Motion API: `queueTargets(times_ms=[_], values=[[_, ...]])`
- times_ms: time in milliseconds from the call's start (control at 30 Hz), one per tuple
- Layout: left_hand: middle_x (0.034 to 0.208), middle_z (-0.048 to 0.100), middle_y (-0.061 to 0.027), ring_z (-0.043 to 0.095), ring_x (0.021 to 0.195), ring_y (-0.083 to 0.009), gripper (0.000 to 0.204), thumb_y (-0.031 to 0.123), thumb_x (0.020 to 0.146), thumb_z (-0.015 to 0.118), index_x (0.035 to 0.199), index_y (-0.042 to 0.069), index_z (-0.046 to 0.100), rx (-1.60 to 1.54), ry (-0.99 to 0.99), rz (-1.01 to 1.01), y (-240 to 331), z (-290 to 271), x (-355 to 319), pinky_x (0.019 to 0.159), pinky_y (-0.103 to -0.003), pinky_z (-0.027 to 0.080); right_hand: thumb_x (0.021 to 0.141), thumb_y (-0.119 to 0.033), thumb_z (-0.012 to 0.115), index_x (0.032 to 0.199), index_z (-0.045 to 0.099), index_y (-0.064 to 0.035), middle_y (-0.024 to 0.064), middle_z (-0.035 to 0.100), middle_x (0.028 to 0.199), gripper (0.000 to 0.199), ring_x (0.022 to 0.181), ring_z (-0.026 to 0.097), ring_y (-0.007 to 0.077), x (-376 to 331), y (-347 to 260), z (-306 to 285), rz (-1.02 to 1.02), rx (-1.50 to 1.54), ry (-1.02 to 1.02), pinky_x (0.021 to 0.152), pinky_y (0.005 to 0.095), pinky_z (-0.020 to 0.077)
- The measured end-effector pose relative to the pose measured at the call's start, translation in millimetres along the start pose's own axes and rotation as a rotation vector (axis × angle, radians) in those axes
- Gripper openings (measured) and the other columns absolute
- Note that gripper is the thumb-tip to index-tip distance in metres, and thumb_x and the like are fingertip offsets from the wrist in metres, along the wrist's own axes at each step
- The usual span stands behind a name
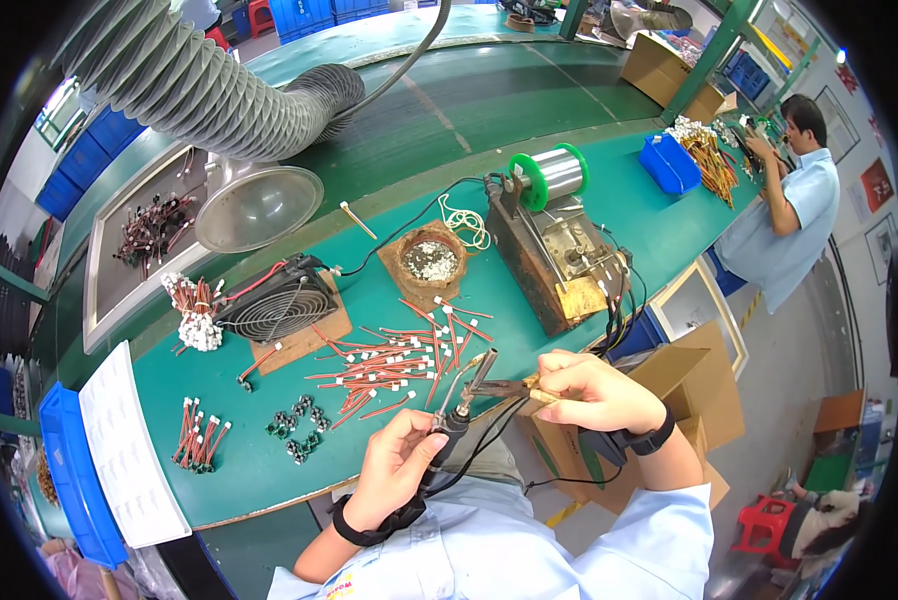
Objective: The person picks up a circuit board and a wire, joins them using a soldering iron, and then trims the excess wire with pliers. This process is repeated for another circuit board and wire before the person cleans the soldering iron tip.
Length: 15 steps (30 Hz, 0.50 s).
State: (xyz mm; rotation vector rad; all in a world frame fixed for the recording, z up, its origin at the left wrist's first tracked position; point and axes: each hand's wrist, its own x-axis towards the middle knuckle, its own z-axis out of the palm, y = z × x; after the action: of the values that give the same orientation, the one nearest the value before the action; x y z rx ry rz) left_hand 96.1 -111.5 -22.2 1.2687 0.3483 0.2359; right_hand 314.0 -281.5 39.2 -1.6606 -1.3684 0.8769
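My left hand (397, 468) is closed round the dark handle of a soldering iron (456, 420), its metal barrel pointing up and away from me. A thin bent metal tube runs beside the barrel. In my right hand (594, 395) is a pair of pliers (504, 388), its jaws at the iron's metal part just above the handle. Black cables hang below the tool. Beyond my hands, many red wires with white connectors (379, 372) lie loose on the green bench (239, 480). Small dark components (299, 425) sit in a cluster to the left.
A solder spool (557, 178) with green flanges tops a metal feeder (549, 260). Near it is a round dish of solder bits (431, 262). A fan (279, 310), an extraction hood (259, 205) and a blue bin (671, 165) surround the work. A co-worker (794, 200) stands at right.
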Motion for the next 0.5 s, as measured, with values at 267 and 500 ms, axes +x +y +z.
queueTargets(times_ms=[267, 500], values=[[0.091, 0.062, -0.0032, 0.055, 0.085, -0.0058, 0.009, 0.001, 0.09, 0.058, 0.097, -0.002, 0.052, 0.057, 0.022, 0.033, 0.3, 1.9, -4.6, 0.075, -0.02, 0.044, 0.075, -0.012, 0.057, 0.067, 0.047, -0.0013, 0.0086, 0.039, 0.069, 0.016, 0.065, 0.041, 0.0256, 0.2, -9.8, 3.1, 0.018, -0.117, -0.065, 0.062, 0.0357, 0.0365], [0.091, 0.063, -0.005, 0.056, 0.085, -0.0068, 0.009, 0.003, 0.091, 0.058, 0.097, -0.001, 0.052, 0.052, 0.025, 0.015, -3.1, 1.3, -3.1, 0.075, -0.021, 0.045, 0.072, -0.01, 0.057, 0.065, 0.046, -0.0011, 0.0081, 0.035, 0.069, 0.016, 0.066, 0.039, 0.0253, -3.1, -5.9, 7.5, -0.028, -0.169, -0.039, 0.063, 0.0352, 0.0366]])
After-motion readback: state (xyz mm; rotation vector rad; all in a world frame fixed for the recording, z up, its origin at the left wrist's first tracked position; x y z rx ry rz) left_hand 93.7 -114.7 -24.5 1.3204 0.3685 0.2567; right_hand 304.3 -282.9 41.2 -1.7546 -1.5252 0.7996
